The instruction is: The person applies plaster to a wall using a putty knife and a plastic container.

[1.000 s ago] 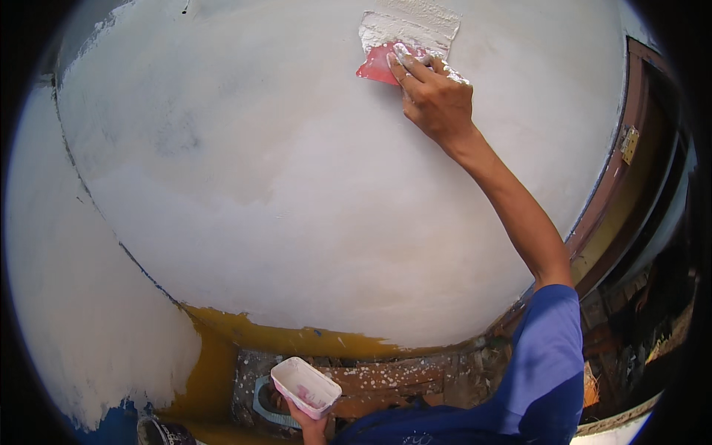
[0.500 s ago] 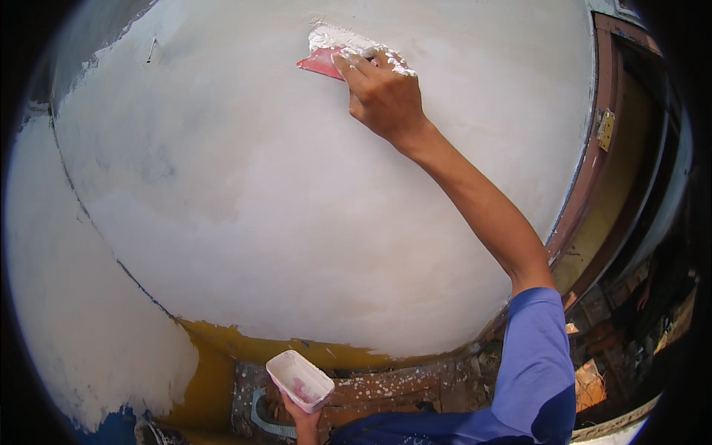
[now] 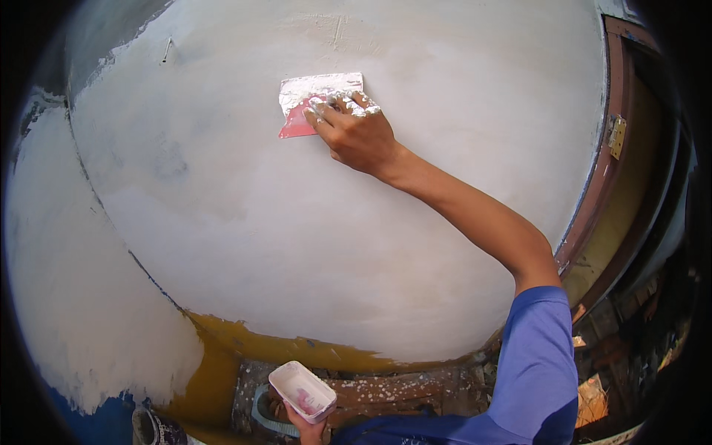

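Observation:
A red putty spreader [image 3: 297, 124], its upper part coated in white putty, is against or very near the pale wall [image 3: 334, 252]. My right hand [image 3: 363, 144] grips it, fingers closed and smeared with the same putty; whether its edge touches the wall cannot be made out. Low in the view, my left hand [image 3: 305, 429] holds a small rectangular tub [image 3: 314, 379], tilted so its inside shows. A pinkish-white residue lies in its bottom, and most of the left fingers are hidden beneath it.
At the right is a brown door frame [image 3: 593, 193] with a brass hinge [image 3: 617, 137]. A dark bucket [image 3: 157, 429] stands at the lower left. Spattered planks [image 3: 393, 391] lie below the mustard-yellow strip [image 3: 259, 347] of wall. A nail-like piece [image 3: 167, 50] sticks out at the upper left.
My right hand and the spreader have moved down and slightly left. Faint ridged putty marks now show on the wall above. The left hand still holds the tub.

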Available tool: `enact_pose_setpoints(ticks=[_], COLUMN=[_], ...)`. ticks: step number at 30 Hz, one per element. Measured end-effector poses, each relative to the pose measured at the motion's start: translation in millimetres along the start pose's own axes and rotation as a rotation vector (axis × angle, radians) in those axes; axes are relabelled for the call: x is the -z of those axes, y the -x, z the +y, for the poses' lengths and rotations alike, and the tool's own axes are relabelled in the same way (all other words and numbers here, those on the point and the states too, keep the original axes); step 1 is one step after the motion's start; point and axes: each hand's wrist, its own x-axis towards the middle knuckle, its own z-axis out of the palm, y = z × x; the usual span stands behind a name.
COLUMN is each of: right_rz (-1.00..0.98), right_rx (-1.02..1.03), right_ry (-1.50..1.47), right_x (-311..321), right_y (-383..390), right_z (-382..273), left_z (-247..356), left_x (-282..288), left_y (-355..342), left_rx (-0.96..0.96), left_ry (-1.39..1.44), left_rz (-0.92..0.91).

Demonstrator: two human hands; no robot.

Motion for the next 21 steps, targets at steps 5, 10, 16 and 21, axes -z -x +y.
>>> enact_pose_setpoints(ticks=[5, 10, 16, 21], right_rz=[0.113, 0.166, -0.024, 0.230], right_rx=[-0.118, -0.203, -0.016, -0.241], right_ry=[-0.119, 0.034, 0.063, 0.090], right_x=[45.5, 26.9, 30.3, 45.3], right_y=[-34.7, -55.8, -5.8, -76.5], right_z=[14.1, 66.5, 23.9, 83.2], left_z=[17.8, 34.1, 45.0, 61.5], left_x=[3.5, -0.6, -41.2, -41.0], left_y=[-0.6, -8.6, 18.9, 23.0], left_rx=[0.054, 0.064, -0.291, -0.046], left_ry=[-0.052, -0.017, -0.587, -0.063], left_rz=[-0.021, 0.007, -0.004, 0.063])
